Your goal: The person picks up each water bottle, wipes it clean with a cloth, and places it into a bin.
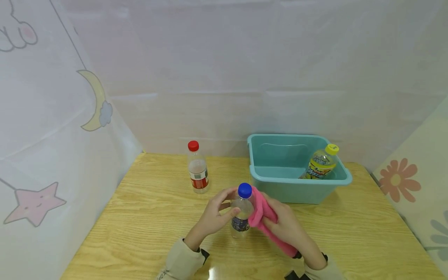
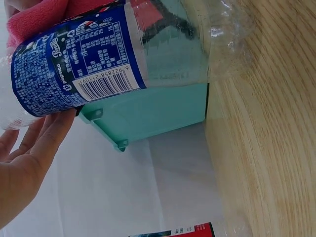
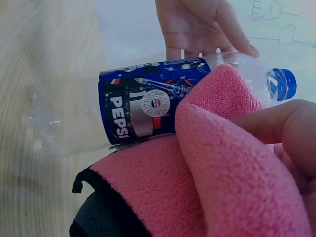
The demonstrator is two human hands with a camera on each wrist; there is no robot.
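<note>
A clear plastic Pepsi bottle (image 1: 240, 224) with a blue cap and a dark blue label stands upright on the table in front of me. My left hand (image 1: 216, 217) holds it from the left, thumb at the near side and fingers round the far side. My right hand (image 1: 286, 223) grips a pink towel (image 1: 260, 207) and presses it against the right side of the bottle. In the right wrist view the towel (image 3: 222, 128) lies folded over the bottle's shoulder and label, its dark edging hanging below. The towel hides part of the right fingers.
A red-capped clear bottle (image 1: 198, 175) stands at the back left of the table (image 1: 147, 217). At the back right is a teal bin (image 1: 290, 192) with a yellow-capped bottle (image 1: 320, 165) leaning inside it. A pale printed sheet (image 1: 196, 70) hangs behind the table.
</note>
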